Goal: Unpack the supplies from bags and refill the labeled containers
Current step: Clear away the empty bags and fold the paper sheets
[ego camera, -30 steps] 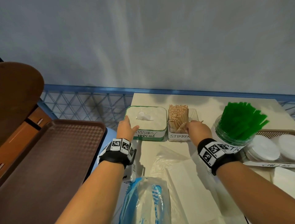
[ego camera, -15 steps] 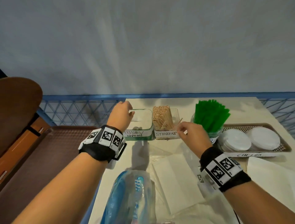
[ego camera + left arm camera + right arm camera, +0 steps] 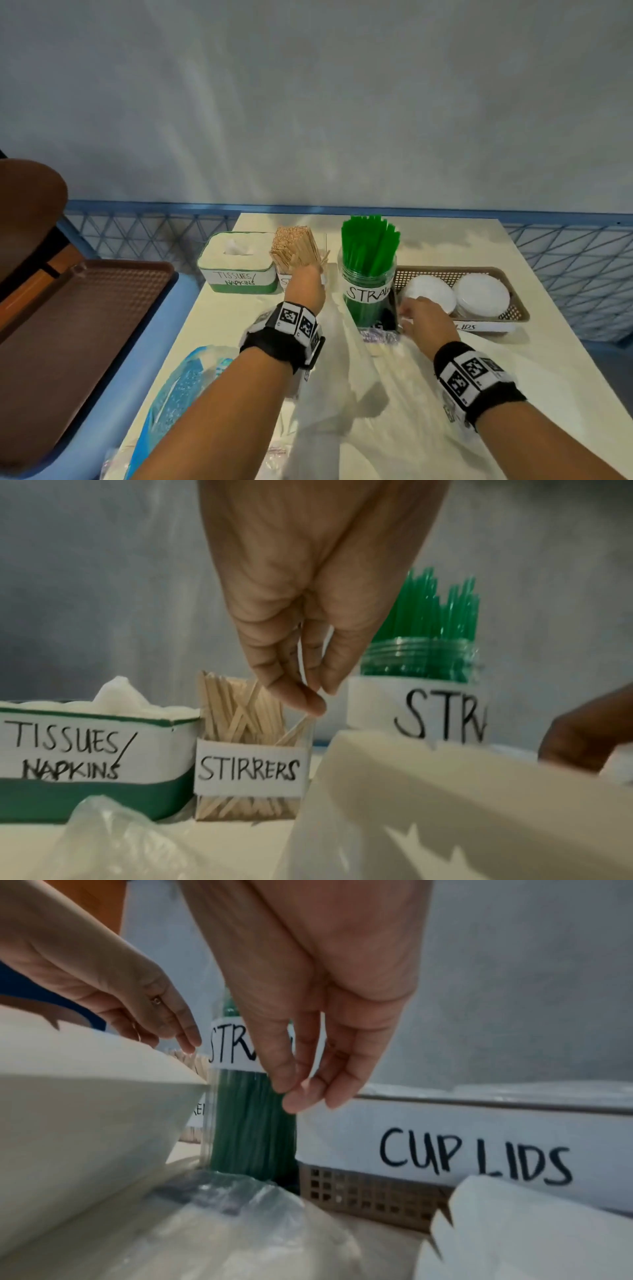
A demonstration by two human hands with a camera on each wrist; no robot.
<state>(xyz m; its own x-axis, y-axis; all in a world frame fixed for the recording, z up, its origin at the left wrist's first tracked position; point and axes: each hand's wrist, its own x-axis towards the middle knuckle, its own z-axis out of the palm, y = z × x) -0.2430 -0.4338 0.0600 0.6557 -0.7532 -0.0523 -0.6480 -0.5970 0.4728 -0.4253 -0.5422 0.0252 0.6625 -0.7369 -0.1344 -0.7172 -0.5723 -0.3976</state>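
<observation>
Along the table's back stand a green tissue box (image 3: 239, 270) (image 3: 92, 750), a clear stirrer container (image 3: 246, 767) full of wooden stirrers (image 3: 294, 246), a jar of green straws (image 3: 370, 274) (image 3: 250, 1123) and a brown basket (image 3: 459, 274) (image 3: 377, 1196) with white cup lids (image 3: 483, 294). My left hand (image 3: 305, 284) (image 3: 308, 696) hangs over the stirrer container's right corner, fingertips pinching a thin stirrer that leans there. My right hand (image 3: 418, 315) (image 3: 301, 1096) hovers between the straw jar and the basket, fingers loosely curled and holding nothing.
A crumpled clear plastic bag (image 3: 342, 377) and a white paper bag (image 3: 445, 804) (image 3: 85, 1110) lie in front of the containers. A blue-printed bag (image 3: 185, 387) sits at the table's near left. A brown tray (image 3: 68, 335) lies left of the table, with blue mesh railing (image 3: 137, 229) behind.
My left hand has moved right from the tissue box to the stirrer container. My right hand has left the stirrers and moved right, in front of the straw jar and lid basket.
</observation>
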